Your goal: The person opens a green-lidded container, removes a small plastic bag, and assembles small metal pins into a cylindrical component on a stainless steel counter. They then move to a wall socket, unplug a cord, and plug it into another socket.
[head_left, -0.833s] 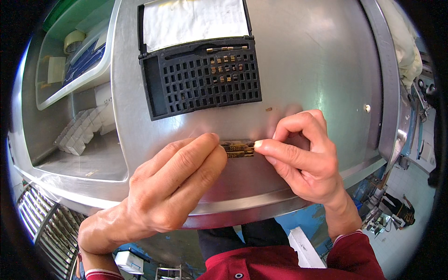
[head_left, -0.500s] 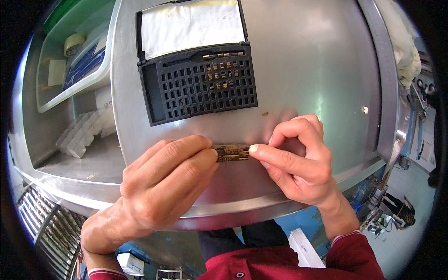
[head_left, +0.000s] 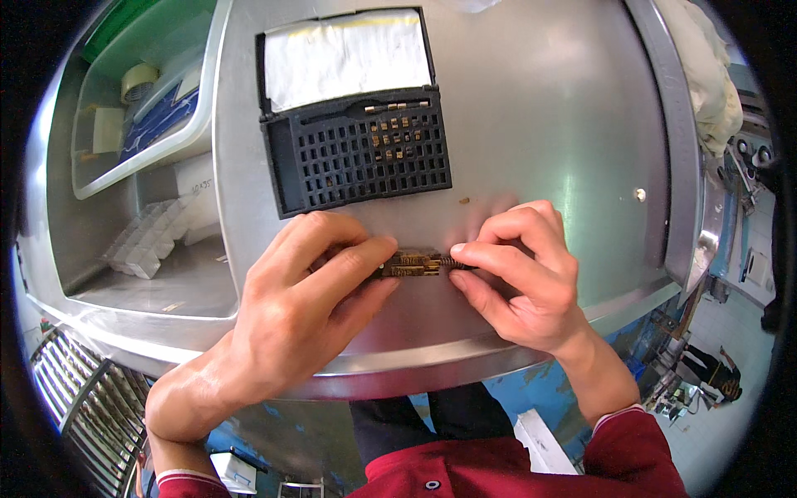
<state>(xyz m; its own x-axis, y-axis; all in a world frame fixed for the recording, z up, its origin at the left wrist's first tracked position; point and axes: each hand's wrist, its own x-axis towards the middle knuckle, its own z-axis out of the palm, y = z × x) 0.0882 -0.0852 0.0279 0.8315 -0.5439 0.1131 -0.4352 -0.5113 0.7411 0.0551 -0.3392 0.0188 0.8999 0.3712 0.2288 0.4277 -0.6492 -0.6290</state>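
A small brass-coloured type holder (head_left: 415, 264), with rows of raised characters, lies between my hands just above the metal tabletop. Its left end is in the closed fingers of my left hand (head_left: 311, 290), which hide that end. At the other end, my right hand (head_left: 523, 278) pinches a dark ribbed rod (head_left: 449, 261) between thumb and forefinger; whether it is a screw or a spring I cannot tell. Beyond my hands an open black type case (head_left: 357, 153) holds several small brass type pieces (head_left: 397, 133) in its right-hand slots.
The metal table (head_left: 531, 108) has a raised rim on the right. A sunken bay on the left holds a translucent bin (head_left: 141, 170) and a clear compartment tray (head_left: 149, 241). A small brown bit (head_left: 464, 200) lies near the case. At far right a person (head_left: 714, 373) is visible.
My right fingers have shifted from the holder's right end onto the ribbed rod, which now shows. My left hand has turned slightly, its thumb and fingers more apart. The view has shifted a little.
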